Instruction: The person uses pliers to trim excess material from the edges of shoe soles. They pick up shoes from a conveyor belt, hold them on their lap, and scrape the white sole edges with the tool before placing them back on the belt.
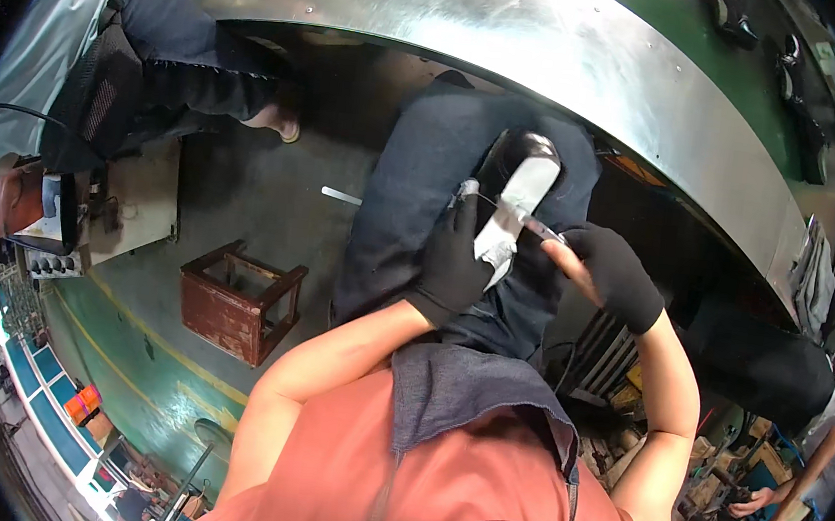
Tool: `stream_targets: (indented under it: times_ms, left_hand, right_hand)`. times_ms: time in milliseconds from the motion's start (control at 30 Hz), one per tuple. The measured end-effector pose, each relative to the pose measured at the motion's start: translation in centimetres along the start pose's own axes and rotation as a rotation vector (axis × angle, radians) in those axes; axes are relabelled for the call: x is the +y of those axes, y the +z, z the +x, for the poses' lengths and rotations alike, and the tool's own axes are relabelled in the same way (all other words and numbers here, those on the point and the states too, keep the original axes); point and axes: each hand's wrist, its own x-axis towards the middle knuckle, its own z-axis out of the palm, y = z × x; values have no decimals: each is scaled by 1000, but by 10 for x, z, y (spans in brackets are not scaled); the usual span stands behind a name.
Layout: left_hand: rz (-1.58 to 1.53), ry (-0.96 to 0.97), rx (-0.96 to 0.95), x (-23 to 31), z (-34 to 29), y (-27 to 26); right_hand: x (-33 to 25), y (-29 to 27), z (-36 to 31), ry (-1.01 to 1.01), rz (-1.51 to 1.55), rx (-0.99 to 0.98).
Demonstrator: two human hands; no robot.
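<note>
Across my lap lies a black glossy shoe (527,147), with a white strip (534,181) covering much of the side turned up. My left hand (449,264), in a black glove with white wrapping at a fingertip, is closed round the shoe's left side and steadies it. In a black glove with bare fingertips, my right hand (622,280) grips a slim hand tool (543,230). The tool's tip meets the white strip near its middle; its exact kind is too small to make out. Below that, the white material looks crumpled and loose.
A steel-edged bench (522,14) curves ahead of my knees, with dark shoes (732,18) on its green surface. A wooden stool (237,308) stands left. At far left is a person's leg (204,79); at lower right, another person's hand (751,502) among clutter.
</note>
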Motion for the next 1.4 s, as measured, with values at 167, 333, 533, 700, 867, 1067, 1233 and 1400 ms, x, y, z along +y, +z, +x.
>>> stream_targets:
  times_ms: [167,333,533,700,867,1067,1233,1400]
  left_hand:
    - [8,66,-13,-13,6,1]
    - [-126,45,-95,-23,18,-8]
    - [-298,-128,-47,-13,53,-9]
    - [21,-229,-238,-8,63,-14]
    - [-159,27,-151,-61,61,-1]
    - [-194,122,-100,-42,-10,-24]
    - [-352,-503,-155,-64,-37,-3]
    - [-336,-225,125,-61,-35,21]
  right_hand:
    - [30,22,19,-162,-349,100]
    - [39,19,42,-295,-377,135]
    - [37,12,25,366,729,-470]
    - [-5,-55,43,-57,-295,-294]
    - [-98,-82,31,-187,-358,-63]
    - [-14,36,13,-32,90,-123]
    - [11,96,-48,308,371,-175]
    - [21,99,-57,459,518,-169]
